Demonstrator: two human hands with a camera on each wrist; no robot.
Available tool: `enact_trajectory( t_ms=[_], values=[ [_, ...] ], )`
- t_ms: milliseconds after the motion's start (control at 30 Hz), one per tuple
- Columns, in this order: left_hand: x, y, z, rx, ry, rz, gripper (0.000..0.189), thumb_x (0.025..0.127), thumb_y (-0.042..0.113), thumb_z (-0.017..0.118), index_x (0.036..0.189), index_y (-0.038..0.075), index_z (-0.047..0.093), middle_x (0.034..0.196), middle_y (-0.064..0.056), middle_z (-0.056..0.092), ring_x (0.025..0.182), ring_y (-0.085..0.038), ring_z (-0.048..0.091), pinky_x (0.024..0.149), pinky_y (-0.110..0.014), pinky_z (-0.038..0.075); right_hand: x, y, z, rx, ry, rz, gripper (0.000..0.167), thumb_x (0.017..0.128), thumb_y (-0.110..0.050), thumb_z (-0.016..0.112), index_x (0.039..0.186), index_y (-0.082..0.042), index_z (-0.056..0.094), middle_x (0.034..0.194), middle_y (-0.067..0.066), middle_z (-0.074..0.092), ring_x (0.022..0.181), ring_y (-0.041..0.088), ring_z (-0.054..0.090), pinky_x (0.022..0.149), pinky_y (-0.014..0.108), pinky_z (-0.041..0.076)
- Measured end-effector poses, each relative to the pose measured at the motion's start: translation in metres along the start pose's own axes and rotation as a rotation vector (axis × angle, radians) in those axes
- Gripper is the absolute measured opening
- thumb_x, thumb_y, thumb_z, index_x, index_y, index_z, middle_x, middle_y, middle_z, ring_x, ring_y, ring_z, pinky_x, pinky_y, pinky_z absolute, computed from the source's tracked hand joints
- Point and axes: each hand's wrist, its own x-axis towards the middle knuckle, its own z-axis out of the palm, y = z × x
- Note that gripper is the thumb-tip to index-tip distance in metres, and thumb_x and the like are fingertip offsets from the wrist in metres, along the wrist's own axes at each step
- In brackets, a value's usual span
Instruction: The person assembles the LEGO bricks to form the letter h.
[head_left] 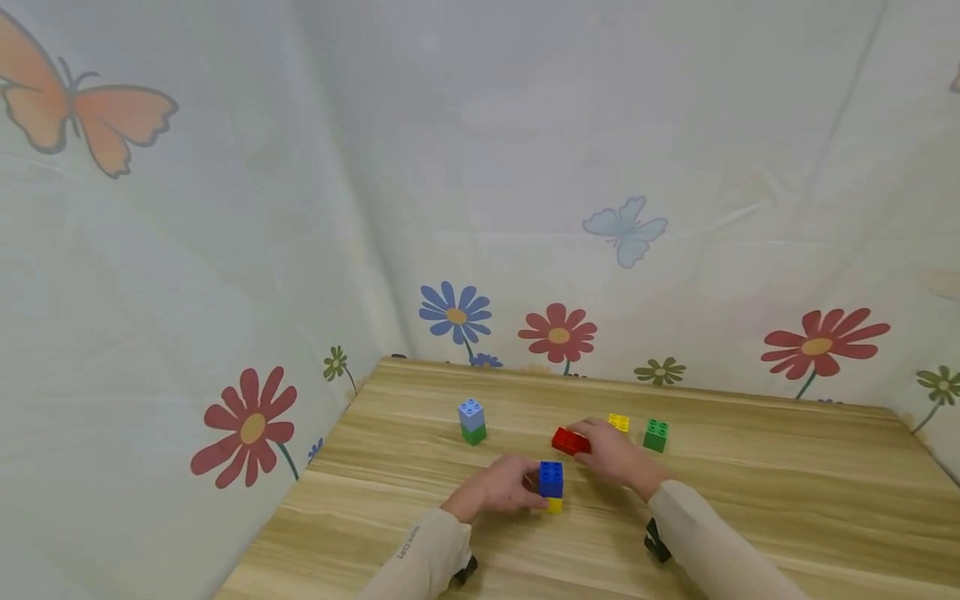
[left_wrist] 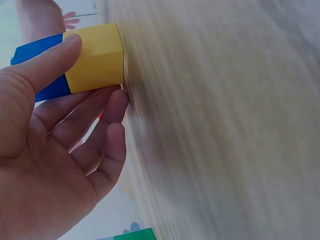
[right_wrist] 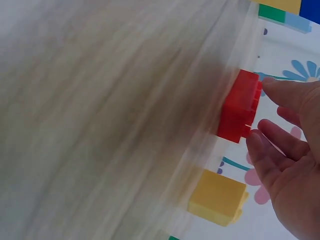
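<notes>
My left hand (head_left: 508,483) holds a two-brick stack, a blue brick (head_left: 551,478) on top of a yellow brick (left_wrist: 95,57). In the left wrist view the thumb lies across the stack, with fingers on its other side. The stack stands upright on the table. Farther back, my right hand (head_left: 613,454) is at a red brick (right_wrist: 240,107) lying studs up on the wood. The right wrist view has its thumb and fingertips spread near the studded top, at opposite ends; whether they touch it is hard to tell.
Back left stands a light blue brick (head_left: 471,412) on a green brick (head_left: 474,435). Behind the right hand is another yellow brick (right_wrist: 217,197), partly hidden in the head view, with a green brick (head_left: 656,435) to its right. A flowered cloth (head_left: 480,208) hangs behind the wooden table (head_left: 787,483).
</notes>
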Motion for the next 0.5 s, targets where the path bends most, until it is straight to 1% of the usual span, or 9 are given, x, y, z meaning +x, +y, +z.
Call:
enact_trajectory(
  t_ms=[233, 400, 500],
  values=[
    [-0.0002, 0.0007, 0.0019, -0.001, 0.002, 0.015, 0.025, 0.082, 0.024, 0.076, 0.102, 0.014, 0.066, 0.091, 0.010, 0.064, 0.084, -0.003, 0.060, 0.078, -0.023, 0.048, 0.0048, 0.0040, 0.0062, 0.013, -0.001, 0.015, 0.046, 0.085, -0.015, 0.072, 0.128, -0.009, 0.057, 0.123, 0.010, 0.057, 0.110, 0.028, 0.052, 0.095, 0.047, 0.043],
    [-0.0016, 0.0014, 0.0014, 0.006, 0.004, 0.007, 0.025, 0.082, 0.025, 0.076, 0.102, 0.014, 0.066, 0.090, 0.010, 0.064, 0.083, -0.003, 0.059, 0.079, -0.024, 0.048, 0.0080, 0.0047, 0.0064, 0.035, -0.012, 0.033, 0.046, 0.085, -0.013, 0.072, 0.128, -0.009, 0.057, 0.122, 0.009, 0.058, 0.108, 0.026, 0.053, 0.094, 0.046, 0.043],
    [-0.0024, 0.0016, 0.0005, 0.017, 0.007, 0.001, 0.027, 0.082, 0.026, 0.076, 0.103, 0.013, 0.065, 0.090, 0.008, 0.064, 0.083, -0.004, 0.059, 0.079, -0.024, 0.048, 0.0086, 0.0033, 0.0060, 0.034, -0.017, 0.027, 0.044, 0.084, -0.011, 0.072, 0.126, -0.007, 0.057, 0.122, 0.011, 0.058, 0.107, 0.027, 0.053, 0.094, 0.046, 0.043]
  ],
)
